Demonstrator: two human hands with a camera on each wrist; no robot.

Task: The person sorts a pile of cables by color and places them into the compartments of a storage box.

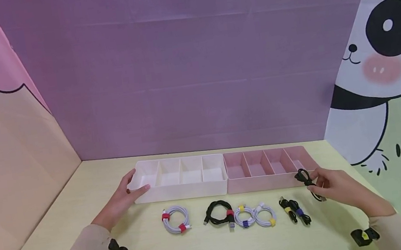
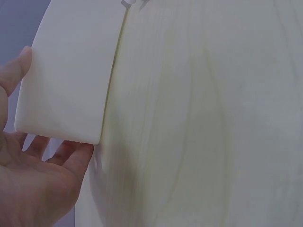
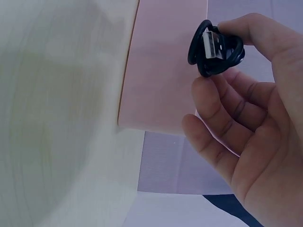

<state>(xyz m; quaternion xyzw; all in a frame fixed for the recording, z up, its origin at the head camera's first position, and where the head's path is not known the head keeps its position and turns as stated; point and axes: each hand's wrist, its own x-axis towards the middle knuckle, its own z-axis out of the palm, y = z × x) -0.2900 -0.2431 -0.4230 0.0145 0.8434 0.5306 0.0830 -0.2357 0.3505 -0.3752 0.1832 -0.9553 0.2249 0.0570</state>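
My right hand pinches a bundled black USB cable between thumb and fingers, in front of the right end of a pink divided box. In the right wrist view the cable's metal USB plug faces the camera. My left hand grips the left end of a white divided box, with the thumb at its front and the fingers around its end wall. No cables show in the compartments that I can see into.
In front of the boxes lie a white cable with red ties, a black cable with a red tie, white coils with blue and yellow ties, and black bundles with yellow and blue ties. A purple backdrop rises behind.
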